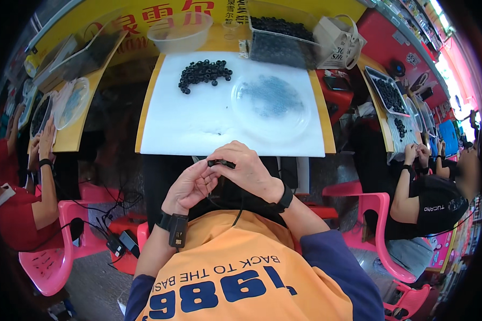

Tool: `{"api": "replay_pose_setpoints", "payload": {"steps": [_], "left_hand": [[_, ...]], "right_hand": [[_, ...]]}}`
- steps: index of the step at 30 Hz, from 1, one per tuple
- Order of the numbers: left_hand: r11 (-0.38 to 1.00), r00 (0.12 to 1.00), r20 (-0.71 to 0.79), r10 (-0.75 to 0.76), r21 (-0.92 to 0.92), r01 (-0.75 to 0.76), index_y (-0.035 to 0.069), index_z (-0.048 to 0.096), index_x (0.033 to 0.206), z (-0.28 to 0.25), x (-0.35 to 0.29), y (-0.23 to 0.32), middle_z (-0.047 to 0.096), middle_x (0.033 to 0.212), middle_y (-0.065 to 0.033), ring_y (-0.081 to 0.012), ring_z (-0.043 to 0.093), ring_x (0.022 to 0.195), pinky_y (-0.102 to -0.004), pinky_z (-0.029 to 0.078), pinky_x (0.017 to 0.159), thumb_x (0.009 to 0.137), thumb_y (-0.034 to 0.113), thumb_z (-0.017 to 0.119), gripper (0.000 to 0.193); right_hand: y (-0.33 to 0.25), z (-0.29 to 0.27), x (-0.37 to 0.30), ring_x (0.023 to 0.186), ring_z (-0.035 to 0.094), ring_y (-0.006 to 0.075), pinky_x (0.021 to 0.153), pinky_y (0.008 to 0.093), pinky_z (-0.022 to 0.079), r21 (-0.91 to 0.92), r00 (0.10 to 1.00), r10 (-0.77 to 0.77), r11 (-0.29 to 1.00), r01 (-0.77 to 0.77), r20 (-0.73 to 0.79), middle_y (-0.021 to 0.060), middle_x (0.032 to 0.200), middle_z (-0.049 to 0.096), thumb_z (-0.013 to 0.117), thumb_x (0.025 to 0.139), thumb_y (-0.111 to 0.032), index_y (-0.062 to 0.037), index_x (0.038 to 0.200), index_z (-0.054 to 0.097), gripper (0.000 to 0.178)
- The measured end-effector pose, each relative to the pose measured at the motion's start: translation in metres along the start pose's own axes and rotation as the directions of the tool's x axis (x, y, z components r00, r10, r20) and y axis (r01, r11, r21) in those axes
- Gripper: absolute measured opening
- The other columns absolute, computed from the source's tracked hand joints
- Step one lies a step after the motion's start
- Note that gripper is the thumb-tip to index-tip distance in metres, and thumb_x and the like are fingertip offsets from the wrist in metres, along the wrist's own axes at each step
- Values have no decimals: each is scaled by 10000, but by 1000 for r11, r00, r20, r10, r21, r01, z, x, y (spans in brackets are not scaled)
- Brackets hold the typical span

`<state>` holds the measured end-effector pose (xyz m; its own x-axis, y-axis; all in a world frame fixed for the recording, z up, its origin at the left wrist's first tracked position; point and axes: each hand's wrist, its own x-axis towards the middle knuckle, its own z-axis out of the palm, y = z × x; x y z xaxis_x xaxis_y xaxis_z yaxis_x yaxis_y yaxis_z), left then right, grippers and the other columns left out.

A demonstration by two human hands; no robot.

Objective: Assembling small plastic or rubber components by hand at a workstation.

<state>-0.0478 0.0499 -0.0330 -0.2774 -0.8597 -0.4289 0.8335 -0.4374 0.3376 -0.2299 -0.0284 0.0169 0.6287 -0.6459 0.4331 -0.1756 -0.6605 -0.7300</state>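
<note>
Just in front of the table's near edge, my two hands meet at a small black part [221, 163]. My left hand [189, 187] pinches its left end between thumb and fingertip, with the other fingers curled. From above, my right hand [249, 170] closes over the same part, its fingers partly hiding it. A pile of small black ring-shaped parts [204, 74] lies at the far left of the white table covering [182, 125]. To its right, a round clear plate [270, 125] carries many tiny bluish pieces [273, 96].
Behind the plate stands a clear bin [281, 58] full of black parts, beside a cloth bag [340, 43]. A translucent tub [179, 35] sits at the back left. People work at tables on both sides, on pink chairs [48, 262]. Cables [110, 219] lie at lower left.
</note>
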Motion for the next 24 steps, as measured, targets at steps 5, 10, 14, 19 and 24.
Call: {"api": "replay_pose_setpoints", "payload": {"steps": [5, 10, 14, 19, 24], "left_hand": [[998, 997, 60, 44, -49, -41, 24, 601, 1161, -12, 3, 0, 694, 1027, -93, -198, 694, 947, -272, 600, 804, 951, 67, 643, 218], [985, 994, 28, 107, -137, -102, 16, 596, 1164, -29, -7, 14, 691, 1028, -115, -215, 693, 963, -275, 605, 826, 949, 22, 624, 217], [972, 985, 32, 169, -174, -161, 28, 590, 1194, -38, -9, 23, 665, 1104, -157, -236, 680, 993, -294, 600, 851, 956, 9, 607, 239], [966, 974, 31, 223, -143, -217, 13, 582, 1194, -47, -19, 26, 661, 1106, -156, -235, 674, 1019, -302, 589, 883, 960, 5, 594, 234], [966, 978, 59, 202, -174, -189, 15, 573, 1209, -56, -21, 23, 652, 1111, -159, -242, 671, 992, -300, 595, 848, 962, 4, 591, 247]], "right_hand": [[8, -43, -3, 864, 651, 168, 770, 289, 519, 50, 953, 297, 954, -294, -57, 91, 990, 715, 727, 871, -144, -43, 1082, 720, 234], [78, -117, -7, 807, 672, 297, 735, 359, 522, -291, 872, 320, 852, -436, -371, 159, 922, 717, 692, 866, -147, -13, 948, 735, 163], [114, -123, -13, 855, 667, 329, 780, 407, 512, -407, 854, 323, 773, -486, -408, 155, 909, 711, 689, 860, -214, -19, 912, 732, 207], [109, -112, -3, 879, 664, 331, 789, 417, 506, -540, 828, 386, 629, -559, -408, 139, 907, 705, 691, 840, -287, -34, 868, 721, 256], [125, -115, -9, 861, 664, 320, 780, 419, 504, -499, 830, 397, 667, -554, -392, 126, 883, 702, 693, 803, -268, -51, 845, 712, 222]]}}
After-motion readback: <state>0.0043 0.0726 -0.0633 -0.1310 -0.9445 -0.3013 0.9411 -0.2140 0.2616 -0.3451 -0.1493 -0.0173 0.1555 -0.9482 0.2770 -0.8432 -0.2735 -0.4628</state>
